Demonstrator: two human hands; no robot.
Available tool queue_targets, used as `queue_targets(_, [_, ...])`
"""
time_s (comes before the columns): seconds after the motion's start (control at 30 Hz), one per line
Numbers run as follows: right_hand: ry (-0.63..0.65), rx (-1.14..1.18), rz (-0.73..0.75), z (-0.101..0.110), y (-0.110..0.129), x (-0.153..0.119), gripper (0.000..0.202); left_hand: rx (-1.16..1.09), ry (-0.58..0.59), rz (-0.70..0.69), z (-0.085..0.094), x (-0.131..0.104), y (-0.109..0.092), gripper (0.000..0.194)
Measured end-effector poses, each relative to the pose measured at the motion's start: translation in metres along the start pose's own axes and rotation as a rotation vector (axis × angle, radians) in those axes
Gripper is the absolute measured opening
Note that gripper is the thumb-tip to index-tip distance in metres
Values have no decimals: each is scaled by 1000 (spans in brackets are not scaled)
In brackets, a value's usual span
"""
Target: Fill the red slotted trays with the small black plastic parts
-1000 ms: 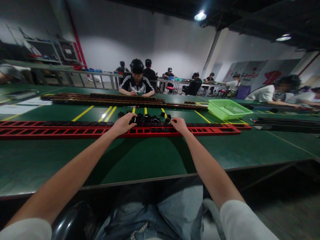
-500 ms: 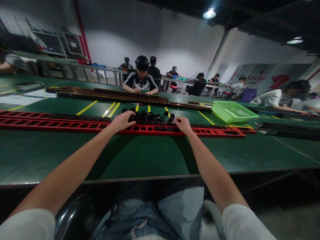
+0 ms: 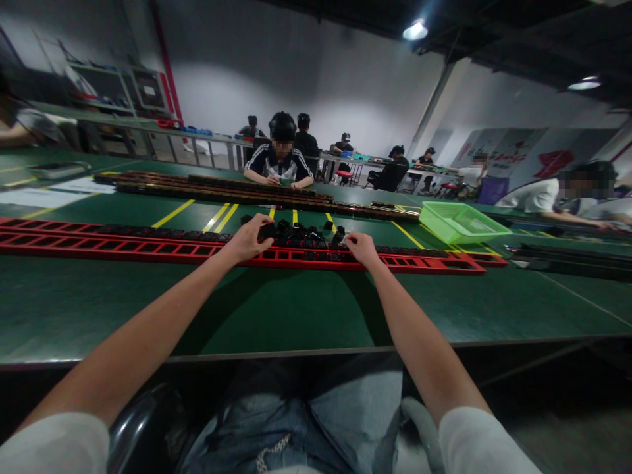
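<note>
Two long red frames (image 3: 419,263) with rows of rectangular slots lie side by side across the green table; black square pieces fill part of the slots. A loose pile of small black pieces (image 3: 299,232) sits behind the frames, between my hands. My left hand (image 3: 251,238) is at the pile's left end, thumb and fingers curved around a black piece (image 3: 267,231). To the right of the pile, my right hand (image 3: 359,247) has its fingers pinched beside a black piece (image 3: 339,235); what lies between the fingertips is too small to make out.
A light green basket (image 3: 459,222) stands at the right behind the frames. Long dark strips (image 3: 222,191) are stacked farther back. Across the table sits a person (image 3: 280,158). More dark strips (image 3: 567,257) lie at the far right, papers (image 3: 44,195) at the left.
My left hand has shifted slightly right, and a black piece now shows between its thumb and fingers. My right hand has hardly moved.
</note>
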State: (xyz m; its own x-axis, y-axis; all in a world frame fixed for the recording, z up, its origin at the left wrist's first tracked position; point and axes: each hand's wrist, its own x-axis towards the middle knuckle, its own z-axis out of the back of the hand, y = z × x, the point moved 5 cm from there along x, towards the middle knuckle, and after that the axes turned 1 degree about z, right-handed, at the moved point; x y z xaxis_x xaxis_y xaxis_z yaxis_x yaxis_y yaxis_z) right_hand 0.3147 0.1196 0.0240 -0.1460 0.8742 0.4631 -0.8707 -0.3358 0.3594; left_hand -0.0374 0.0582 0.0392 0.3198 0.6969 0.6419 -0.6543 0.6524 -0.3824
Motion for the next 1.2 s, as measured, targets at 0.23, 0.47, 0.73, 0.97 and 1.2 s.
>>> queue_targets(0.23, [-4,4,20,1,1,0,21,110,44,38,-1,-1,4,42])
queue_targets(0.47, [5,12,18,0,0,-1,22,86,35,-83,-2,-1,2,53])
queue_targets(0.73, [-4,6,29,-2,-1,0,23,41,40,-103,-5,0,2,26])
queue_targets(0.97, [-5,8,23,-3,-3,1,23,131,132,-93,-7,-2,-4,36])
queue_targets(1.2, [-8,8,18,-2,-2,1,21,313,397,-215,-21,-6,-23,33])
